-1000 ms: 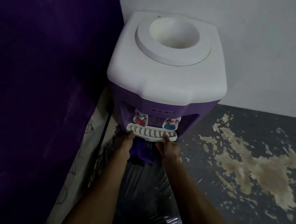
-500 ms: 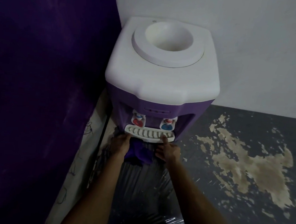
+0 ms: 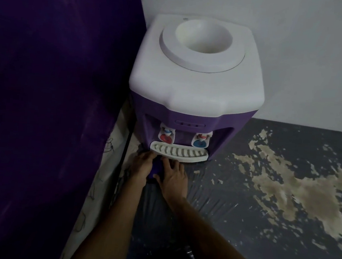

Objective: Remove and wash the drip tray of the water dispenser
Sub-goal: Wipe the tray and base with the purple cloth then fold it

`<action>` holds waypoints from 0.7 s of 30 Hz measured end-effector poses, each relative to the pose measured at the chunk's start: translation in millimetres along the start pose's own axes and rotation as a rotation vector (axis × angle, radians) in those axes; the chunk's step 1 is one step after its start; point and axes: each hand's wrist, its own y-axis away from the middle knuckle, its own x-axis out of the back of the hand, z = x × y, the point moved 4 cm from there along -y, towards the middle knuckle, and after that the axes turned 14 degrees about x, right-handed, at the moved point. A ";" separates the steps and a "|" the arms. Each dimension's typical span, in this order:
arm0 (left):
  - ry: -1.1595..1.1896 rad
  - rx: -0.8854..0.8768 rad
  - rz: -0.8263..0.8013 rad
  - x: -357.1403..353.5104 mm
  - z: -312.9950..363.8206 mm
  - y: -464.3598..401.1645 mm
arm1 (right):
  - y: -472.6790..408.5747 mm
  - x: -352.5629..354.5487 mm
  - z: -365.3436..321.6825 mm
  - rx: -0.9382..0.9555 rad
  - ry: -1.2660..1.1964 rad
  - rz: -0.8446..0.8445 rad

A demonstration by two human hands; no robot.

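The water dispenser [image 3: 197, 86] has a white top and a purple body and stands in the corner. Its white slotted drip tray [image 3: 179, 152] sits under the red tap [image 3: 166, 137] and the blue tap [image 3: 199, 143]. A purple part [image 3: 156, 168] juts out beneath the tray's left half. My left hand [image 3: 141, 168] curls around that purple part, knuckles touching the tray's lower left edge. My right hand [image 3: 173, 177] lies just right of it with fingers spread, fingertips at the tray's front edge and thumb on the purple part.
A dark purple panel [image 3: 50, 96] fills the left side, close to the dispenser. A black cable [image 3: 124, 156] runs down between them. The grey surface [image 3: 260, 232] has a worn beige patch [image 3: 298, 189] on the right. A white wall [image 3: 299, 47] stands behind.
My right hand has slid left from the tray's right part to below its middle, so both hands now sit close together. The tray stays in the dispenser.
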 end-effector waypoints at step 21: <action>0.143 0.082 0.173 -27.0 7.2 2.7 | 8.9 16.2 52.6 -0.069 -0.284 0.237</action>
